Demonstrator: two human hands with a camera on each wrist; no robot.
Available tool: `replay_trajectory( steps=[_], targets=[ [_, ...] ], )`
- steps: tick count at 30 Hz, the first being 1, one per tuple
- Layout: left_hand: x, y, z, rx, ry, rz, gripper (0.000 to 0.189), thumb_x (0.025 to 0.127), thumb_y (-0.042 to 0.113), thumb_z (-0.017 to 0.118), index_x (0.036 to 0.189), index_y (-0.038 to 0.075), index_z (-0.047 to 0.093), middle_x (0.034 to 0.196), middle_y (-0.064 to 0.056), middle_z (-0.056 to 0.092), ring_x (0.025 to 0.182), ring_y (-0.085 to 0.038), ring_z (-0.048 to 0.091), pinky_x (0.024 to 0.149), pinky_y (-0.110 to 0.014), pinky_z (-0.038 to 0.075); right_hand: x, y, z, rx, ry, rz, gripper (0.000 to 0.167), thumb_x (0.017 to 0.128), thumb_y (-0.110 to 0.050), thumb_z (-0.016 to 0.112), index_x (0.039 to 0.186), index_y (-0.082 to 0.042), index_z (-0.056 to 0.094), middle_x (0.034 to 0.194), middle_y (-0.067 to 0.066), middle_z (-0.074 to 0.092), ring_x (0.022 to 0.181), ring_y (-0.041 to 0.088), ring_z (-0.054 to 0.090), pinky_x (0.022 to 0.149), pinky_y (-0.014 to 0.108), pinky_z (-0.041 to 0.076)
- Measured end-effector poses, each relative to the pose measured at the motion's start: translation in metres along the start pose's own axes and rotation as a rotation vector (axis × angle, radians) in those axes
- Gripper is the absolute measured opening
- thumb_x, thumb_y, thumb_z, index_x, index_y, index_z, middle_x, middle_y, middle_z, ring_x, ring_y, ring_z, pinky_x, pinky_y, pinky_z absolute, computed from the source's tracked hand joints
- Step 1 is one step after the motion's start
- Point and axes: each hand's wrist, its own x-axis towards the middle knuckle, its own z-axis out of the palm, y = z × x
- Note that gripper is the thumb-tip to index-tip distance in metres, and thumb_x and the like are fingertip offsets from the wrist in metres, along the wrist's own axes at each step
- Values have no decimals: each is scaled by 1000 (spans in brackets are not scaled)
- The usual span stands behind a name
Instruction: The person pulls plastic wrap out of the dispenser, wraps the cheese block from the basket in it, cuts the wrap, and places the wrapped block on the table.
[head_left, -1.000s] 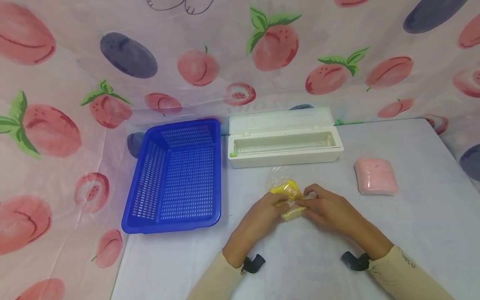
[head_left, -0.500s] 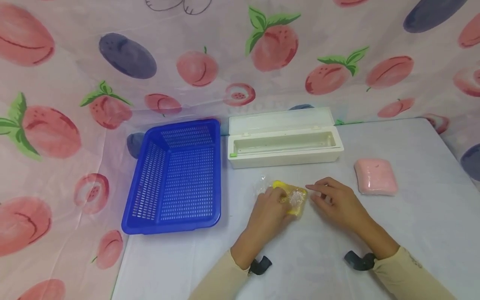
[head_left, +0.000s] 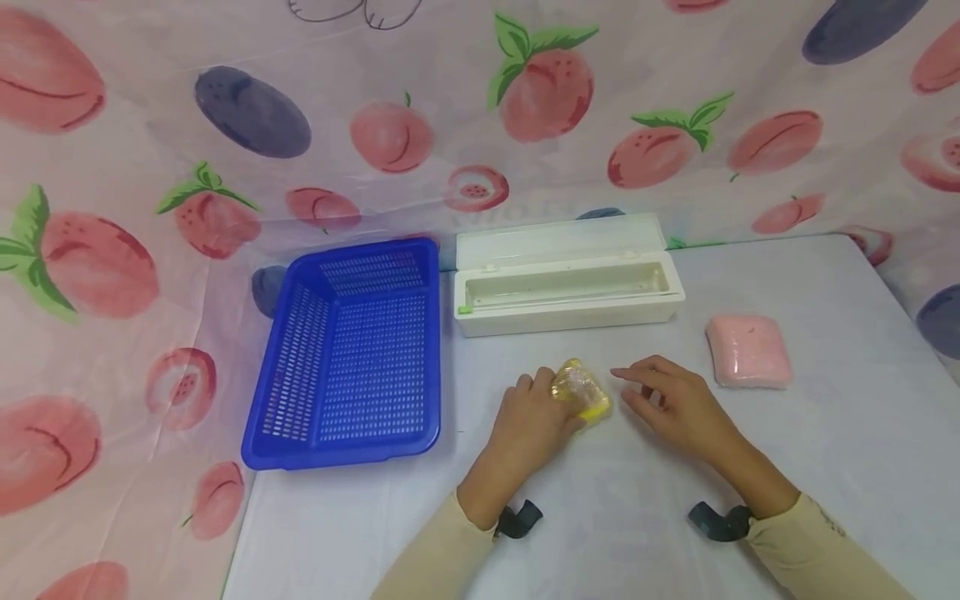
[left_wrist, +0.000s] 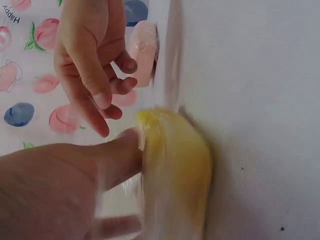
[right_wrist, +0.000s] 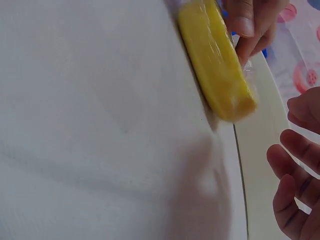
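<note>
A yellow block wrapped in clear cling film (head_left: 587,397) lies on the white table in the head view, turned at an angle. My left hand (head_left: 529,423) grips its left side, with the thumb along the near edge. In the left wrist view the thumb (left_wrist: 117,155) presses against the film on the yellow block (left_wrist: 177,170). My right hand (head_left: 675,408) hovers just to the right of the block, apart from it, fingers loosely bent and holding nothing. The right wrist view shows those fingers (right_wrist: 295,175) with a gap to the block (right_wrist: 212,60).
Behind the hands stands a long white cling film dispenser (head_left: 570,319) with its lid raised. A blue perforated basket (head_left: 431,375) is at the left. A pink film-wrapped block (head_left: 750,352) lies at the right. Fruit-printed cloth (head_left: 420,50) hangs behind the table.
My right hand has let go of the yellow block and drawn back to the right. My left hand has turned the block, and the loose film at its far left no longer shows.
</note>
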Motion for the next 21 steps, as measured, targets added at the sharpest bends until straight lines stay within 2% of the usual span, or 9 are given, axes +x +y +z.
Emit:
replay_trajectory(
  steps=[3,5,8,11,14,17,19,21],
  targets=[
    [-2,-2,-1,-80,-60,-39,31,99,50,61,129,42,70,113,-7,61,80,-17,55,66,-28,46,0,-1,1,1,-20,11,30,89,-9,76,119,-15,76,104,1,72,77,5,56,63,22,52],
    [-3,-3,-1,-132,-97,-70,35,101,47,59,135,46,64,118,-9,63,80,-19,59,68,-30,48,0,-2,2,3,-39,20,31,90,-9,75,120,-16,76,105,0,72,78,6,57,64,22,52],
    [-4,-6,1,-196,-124,-102,38,102,45,58,140,50,57,125,-8,67,86,-21,64,72,-32,50,0,-3,2,19,-91,23,34,89,-5,74,121,-17,76,109,1,71,80,7,59,67,23,54],
    [-4,-10,4,-279,-118,-98,38,103,42,57,141,46,58,125,-1,72,94,-18,68,75,-32,53,-1,-3,3,38,-185,-3,39,86,2,72,120,-18,75,114,0,69,85,9,62,70,23,55],
    [-5,-14,10,-369,-89,-60,38,104,36,58,142,39,59,126,4,73,100,-16,71,80,-30,56,-3,-2,4,53,-311,-74,52,81,10,69,122,-21,74,126,-1,65,96,13,65,77,25,56],
    [-6,-20,18,-441,-55,-2,39,105,31,57,144,34,58,130,6,71,109,-14,70,89,-30,56,-7,-1,7,48,-393,-166,66,74,13,73,126,-28,72,138,-2,58,113,20,65,87,32,58],
    [-9,-25,21,-468,-43,40,40,106,30,55,146,33,56,123,4,73,104,-11,69,87,-27,55,-9,-1,9,42,-397,-230,69,71,10,79,127,-30,71,143,-1,55,118,23,64,90,36,59],
    [-13,-31,23,-493,-45,85,40,107,29,54,147,32,55,111,4,71,94,-8,65,81,-22,52,-10,-2,12,42,-358,-280,65,70,6,85,124,-30,73,141,-1,57,118,23,65,90,38,59]
  ],
)
